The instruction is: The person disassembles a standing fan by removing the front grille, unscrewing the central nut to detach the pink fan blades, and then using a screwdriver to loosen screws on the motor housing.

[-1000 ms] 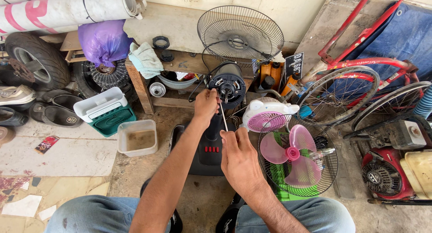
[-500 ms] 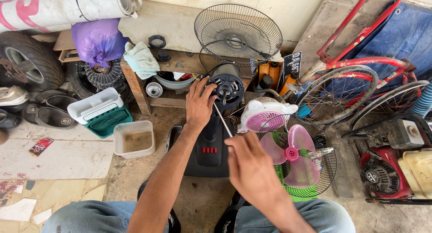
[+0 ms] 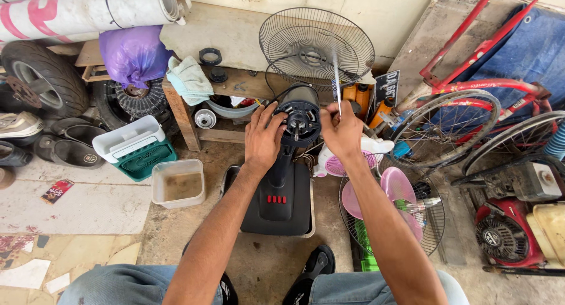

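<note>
Already stripped of its guard and blade, the fan motor (image 3: 300,121) stands on its black base (image 3: 276,208); the wire guard (image 3: 316,46) leans behind it, the pink blade (image 3: 388,193) lies to its right. The left hand (image 3: 263,137) cups the motor housing with fingers curled, while the right hand (image 3: 342,130) pinches a thin rod (image 3: 336,75) upright just beside it. Reassembly seems yet to come.

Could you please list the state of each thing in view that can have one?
Fan motor: guard and blades off, upright on its black base.
Left hand: gripping the motor's side.
Right hand: holding a thin screwdriver, tip up.
Wire guard: detached, leaning on the wall.
Pink blades: removed, lying in the other guard.
Plastic tub: open.
</note>
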